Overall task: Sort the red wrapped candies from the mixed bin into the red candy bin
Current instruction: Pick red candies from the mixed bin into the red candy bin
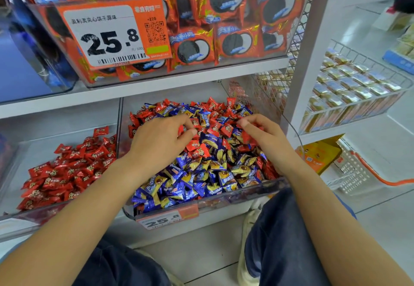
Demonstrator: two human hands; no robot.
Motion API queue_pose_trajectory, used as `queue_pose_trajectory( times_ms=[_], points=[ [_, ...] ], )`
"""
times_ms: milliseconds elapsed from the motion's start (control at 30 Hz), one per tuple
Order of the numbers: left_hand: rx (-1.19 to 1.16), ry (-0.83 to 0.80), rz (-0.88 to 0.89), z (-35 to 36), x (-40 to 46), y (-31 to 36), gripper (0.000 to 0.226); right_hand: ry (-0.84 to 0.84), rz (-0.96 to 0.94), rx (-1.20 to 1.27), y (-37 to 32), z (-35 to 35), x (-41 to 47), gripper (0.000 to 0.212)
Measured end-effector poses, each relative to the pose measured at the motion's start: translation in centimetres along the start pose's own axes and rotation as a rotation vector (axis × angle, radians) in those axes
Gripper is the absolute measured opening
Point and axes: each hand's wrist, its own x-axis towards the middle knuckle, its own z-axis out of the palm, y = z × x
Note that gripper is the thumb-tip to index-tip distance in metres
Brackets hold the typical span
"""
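The mixed bin [212,200] is a clear tub on the lower shelf, heaped with blue-and-yellow candies [201,173] and red wrapped candies [210,106]. To its left stands the red candy bin [13,173], which holds a pile of red candies [71,169] only. Both hands are over the middle of the mixed heap. My left hand [161,142] pinches a red candy [180,130] between thumb and fingers. My right hand [264,137] has its fingers curled down round red candies [246,137]; what lies under its palm is hidden.
Directly above sits a clear bin of red cookie packs [201,45] with an orange price tag [116,32]. A wire basket of gold-wrapped sweets [349,88] is on the right rack. A white basket [354,173] stands on the floor to the right. My knees are below the shelf.
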Motion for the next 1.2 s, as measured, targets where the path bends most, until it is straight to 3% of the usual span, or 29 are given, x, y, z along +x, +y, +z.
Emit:
queue_pose_trajectory(
  times_ms=[200, 400, 500, 633, 700, 833, 967, 1100, 1200],
  points=[
    [-0.184, -0.04, -0.032, 0.4, 0.0, -0.6, 0.015, 0.267, -0.102, -0.114, 0.9, -1.2, -0.2, 0.013],
    [-0.204, -0.062, 0.022, 0.5, 0.3, -0.4, 0.026, 0.301, -0.226, -0.821, 1.3, -1.4, -1.2, 0.027],
    [-0.164, -0.1, 0.063, 0.6, 0.1, 0.0, 0.027, 0.202, -0.094, -1.101, 0.5, -1.9, -3.0, 0.037],
    [-0.071, -0.166, 0.093, 0.8, -0.1, 0.3, 0.031, -0.102, 0.216, -1.367, -1.2, -2.5, -4.1, 0.047],
    [-0.042, -0.185, 0.098, 0.7, -0.1, 0.5, 0.038, -0.207, 0.276, -1.435, -1.6, -2.2, -4.0, 0.051],
    [0.042, -0.191, 0.063, 0.0, 0.1, 0.7, 0.048, -0.294, 0.216, -1.46, -1.8, -1.3, -3.2, 0.042],
    [0.128, -0.224, 0.082, 0.2, 0.6, 1.0, 0.054, -0.339, 0.138, -1.294, -0.7, -1.4, -2.6, 0.024],
    [0.271, -0.301, 0.096, 1.6, 0.9, 1.7, 0.06, -0.248, -0.025, -1.058, 0.2, -1.7, -3.0, 0.02],
    [0.292, -0.309, 0.103, 2.3, 1.1, 2.1, 0.051, -0.089, -0.066, -0.951, 0.7, -1.7, -3.2, 0.017]
  ],
)
